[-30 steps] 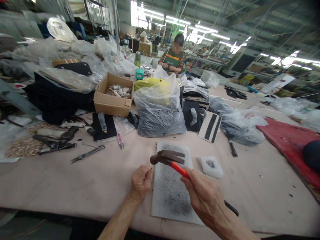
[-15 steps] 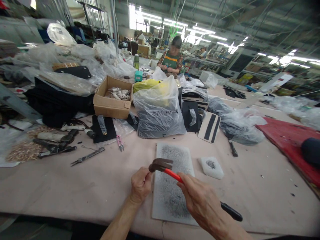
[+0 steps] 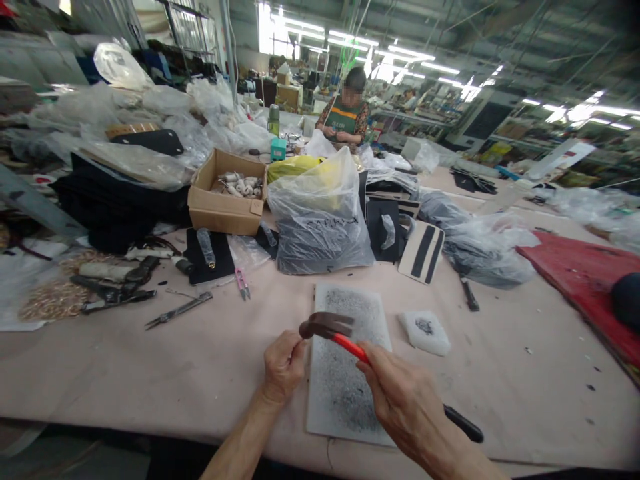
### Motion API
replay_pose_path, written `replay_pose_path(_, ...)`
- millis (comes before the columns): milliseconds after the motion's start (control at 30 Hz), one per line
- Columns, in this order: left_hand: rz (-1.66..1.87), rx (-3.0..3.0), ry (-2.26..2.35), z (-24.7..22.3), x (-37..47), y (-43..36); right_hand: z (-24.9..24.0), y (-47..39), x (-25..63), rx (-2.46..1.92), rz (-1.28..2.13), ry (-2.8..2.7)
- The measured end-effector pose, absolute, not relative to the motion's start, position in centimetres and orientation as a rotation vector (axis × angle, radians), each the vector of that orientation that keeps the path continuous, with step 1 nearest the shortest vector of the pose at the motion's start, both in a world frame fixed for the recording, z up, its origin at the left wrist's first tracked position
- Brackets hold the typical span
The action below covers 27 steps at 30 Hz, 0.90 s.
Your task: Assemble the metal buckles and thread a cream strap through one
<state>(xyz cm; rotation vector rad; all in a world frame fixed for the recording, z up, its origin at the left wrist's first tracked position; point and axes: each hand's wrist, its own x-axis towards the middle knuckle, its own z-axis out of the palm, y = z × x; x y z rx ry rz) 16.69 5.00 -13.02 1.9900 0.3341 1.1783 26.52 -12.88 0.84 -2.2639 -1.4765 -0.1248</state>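
A claw hammer (image 3: 327,325) with a red and black handle is gripped in my right hand (image 3: 407,400), its head over the left part of a worn white board (image 3: 350,380). My left hand (image 3: 284,367) is closed in a pinch at the board's left edge, right by the hammer's face. What its fingers hold, if anything, is too small to make out. To the right of the board lies a small white block (image 3: 425,332) with a dark worn patch.
Behind the board stand a plastic bag (image 3: 323,227) of dark pieces and a cardboard box (image 3: 225,212). Pink snips (image 3: 243,283), pointed dividers (image 3: 179,311) and other tools lie left. A red sheet (image 3: 575,280) is at right. A person (image 3: 347,113) sits across the table.
The view has shifted slightly. Both hands and the hammer stay in nearly the same pose, with the hammer head still close to my left fingers.
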Motion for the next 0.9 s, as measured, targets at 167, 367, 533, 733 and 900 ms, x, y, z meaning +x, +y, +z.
replay_pose_path(167, 1.198, 1.961, 0.318, -13.3, 16.6, 4.9, 0.4, -12.9, 26.4, -2.267, -0.129, -1.441)
replay_pose_path(367, 1.167, 1.956, 0.301, -13.1, 16.7, 5.0, 0.3, -13.3, 26.4, -2.318, -0.108, -1.495)
replay_pose_path(533, 1.207, 1.967, 0.313, -12.9, 16.7, 5.0, 0.4, -13.2, 26.3, -2.216, -0.13, -1.41)
replay_pose_path(733, 1.157, 1.958, 0.319, -12.7, 16.7, 4.9, -0.4, -13.0, 26.2, -2.314, -0.09, -1.466)
replay_pose_path(900, 1.162, 1.95, 0.297, -12.8, 16.7, 4.9, -0.9, -13.3, 26.2, -2.336, -0.05, -1.446)
